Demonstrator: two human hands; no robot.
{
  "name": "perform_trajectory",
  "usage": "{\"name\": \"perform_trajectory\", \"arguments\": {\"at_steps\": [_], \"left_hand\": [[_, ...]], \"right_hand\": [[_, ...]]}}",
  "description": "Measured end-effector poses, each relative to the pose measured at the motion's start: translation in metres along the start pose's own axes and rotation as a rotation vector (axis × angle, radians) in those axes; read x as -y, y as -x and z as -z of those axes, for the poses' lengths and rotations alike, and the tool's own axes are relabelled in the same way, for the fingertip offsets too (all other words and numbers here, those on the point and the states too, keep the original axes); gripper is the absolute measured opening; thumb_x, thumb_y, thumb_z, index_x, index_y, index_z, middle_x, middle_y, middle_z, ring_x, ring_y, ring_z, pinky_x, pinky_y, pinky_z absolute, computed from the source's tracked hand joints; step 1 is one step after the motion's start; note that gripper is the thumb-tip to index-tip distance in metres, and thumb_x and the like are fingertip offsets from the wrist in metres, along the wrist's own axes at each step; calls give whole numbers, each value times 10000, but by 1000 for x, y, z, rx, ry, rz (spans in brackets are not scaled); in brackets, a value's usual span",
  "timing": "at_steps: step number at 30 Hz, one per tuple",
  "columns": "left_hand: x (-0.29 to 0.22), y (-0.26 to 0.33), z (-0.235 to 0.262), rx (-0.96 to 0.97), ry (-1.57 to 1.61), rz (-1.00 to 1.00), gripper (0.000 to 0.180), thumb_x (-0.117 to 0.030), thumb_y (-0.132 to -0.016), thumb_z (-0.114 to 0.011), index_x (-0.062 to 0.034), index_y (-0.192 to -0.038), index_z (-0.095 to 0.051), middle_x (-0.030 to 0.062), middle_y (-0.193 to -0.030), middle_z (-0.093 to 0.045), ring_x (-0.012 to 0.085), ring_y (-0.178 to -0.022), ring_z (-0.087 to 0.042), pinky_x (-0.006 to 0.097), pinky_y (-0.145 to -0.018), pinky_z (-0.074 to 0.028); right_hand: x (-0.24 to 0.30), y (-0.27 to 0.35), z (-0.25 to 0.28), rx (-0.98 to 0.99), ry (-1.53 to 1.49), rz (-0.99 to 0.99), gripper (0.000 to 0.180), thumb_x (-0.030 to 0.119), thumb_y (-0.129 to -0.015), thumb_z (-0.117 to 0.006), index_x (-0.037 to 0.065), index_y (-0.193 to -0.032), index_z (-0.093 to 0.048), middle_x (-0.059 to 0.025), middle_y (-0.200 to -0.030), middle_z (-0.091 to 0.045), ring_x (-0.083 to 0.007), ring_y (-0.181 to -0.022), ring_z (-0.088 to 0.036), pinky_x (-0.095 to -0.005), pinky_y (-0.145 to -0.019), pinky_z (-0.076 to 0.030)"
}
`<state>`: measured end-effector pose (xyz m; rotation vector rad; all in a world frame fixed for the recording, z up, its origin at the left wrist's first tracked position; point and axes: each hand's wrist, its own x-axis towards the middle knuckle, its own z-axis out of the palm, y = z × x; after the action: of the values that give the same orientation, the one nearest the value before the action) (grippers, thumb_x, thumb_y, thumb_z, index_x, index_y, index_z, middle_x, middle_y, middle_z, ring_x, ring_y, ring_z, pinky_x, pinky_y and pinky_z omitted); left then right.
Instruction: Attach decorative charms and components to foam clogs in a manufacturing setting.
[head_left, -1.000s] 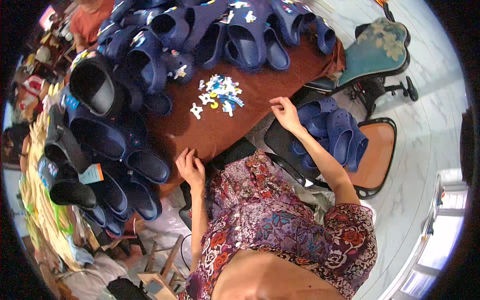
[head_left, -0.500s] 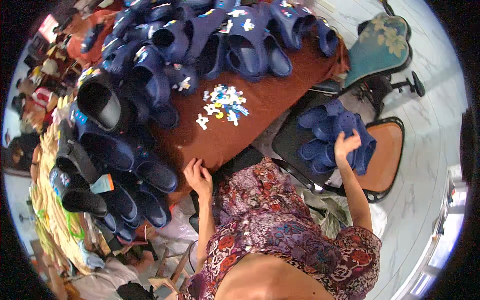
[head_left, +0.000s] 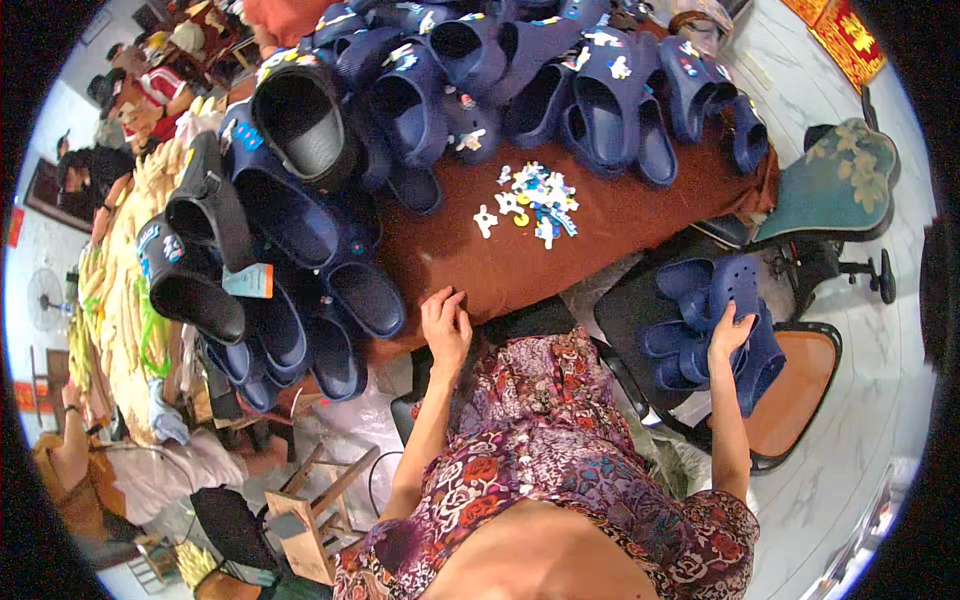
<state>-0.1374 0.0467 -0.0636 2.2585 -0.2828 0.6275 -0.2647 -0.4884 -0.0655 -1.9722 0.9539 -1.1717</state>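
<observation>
My right hand (head_left: 730, 332) is closed on the lower end of a navy blue clog (head_left: 734, 282) with small holes in its top. More navy clogs (head_left: 684, 285) lie against it on a black chair seat. At the near edge of the brown-covered table (head_left: 440, 245), my left hand (head_left: 446, 322) rests on the cloth, fingers loosely bent and nothing seen in them. Beyond it lies a small heap of colourful shoe charms (head_left: 540, 195). Many navy clogs (head_left: 405, 105), several with charms on top, crowd the table's far and left sides.
Black clogs (head_left: 300, 125) stand among the navy ones at the left, one with an orange-and-white tag (head_left: 248, 281). A green flowered chair back (head_left: 835, 180) and a tan seat (head_left: 795, 385) are at the right. Other people (head_left: 75, 450) sit at the far left, near a wooden stool (head_left: 315, 500).
My view has shifted, so the table and chairs sit farther right. My right hand's fingers have closed round the clog, which they only touched before. My left hand stays at the table edge.
</observation>
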Motion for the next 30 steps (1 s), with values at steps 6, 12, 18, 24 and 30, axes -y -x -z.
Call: {"name": "perform_trajectory", "arguments": {"at_steps": [6, 12, 18, 24, 30], "left_hand": [[1, 6, 2, -19, -5, 15, 291, 25, -760, -614, -52, -1037, -664, 141, -1135, -613, 340, -1057, -562, 420, -919, -467], [-8, 3, 7, -48, 47, 69, 243, 0, -859, -577, -30, -1090, -646, 152, -1170, -612, 327, -1066, -580, 402, -944, -463], [-26, 15, 21, -283, 329, 429, 292, -72, -984, -477, 9, -1258, -541, 165, -1200, -581, 297, -1115, -575, 374, -970, -445], [-48, 9, 32, -222, 263, 400, 419, -55, -965, -481, 32, -1372, -429, 184, -1289, -501, 284, -1178, -538, 371, -1005, -436], [-49, 13, 20, -193, 230, 376, 667, -123, -841, -675, 21, -1418, -375, 245, -1403, -392, 401, -1286, -408, 442, -1050, -380]], "right_hand": [[142, 66, -50, 498, -276, -144, 222, 111, -940, -636, -13, -1115, -582, -57, -1066, -636, -153, -973, -563, -305, -901, -444], [239, 175, -113, 963, -495, -10, 283, 34, -897, -646, 1, -1169, -578, -61, -1124, -625, -143, -1025, -570, -304, -932, -450], [302, 253, -162, 1150, -544, 55, 367, 91, -902, -654, -21, -1235, -548, -109, -1134, -646, -182, -1051, -598, -342, -942, -469], [298, 279, -206, 1225, -433, 209, 421, 262, -904, -662, -55, -1136, -508, -267, -1081, -603, -412, -961, -621, -430, -804, -491], [323, 250, -154, 1369, -638, 174, 341, 84, -936, -609, -49, -1243, -543, -171, -1210, -571, -238, -1060, -627, -326, -842, -543]]}}
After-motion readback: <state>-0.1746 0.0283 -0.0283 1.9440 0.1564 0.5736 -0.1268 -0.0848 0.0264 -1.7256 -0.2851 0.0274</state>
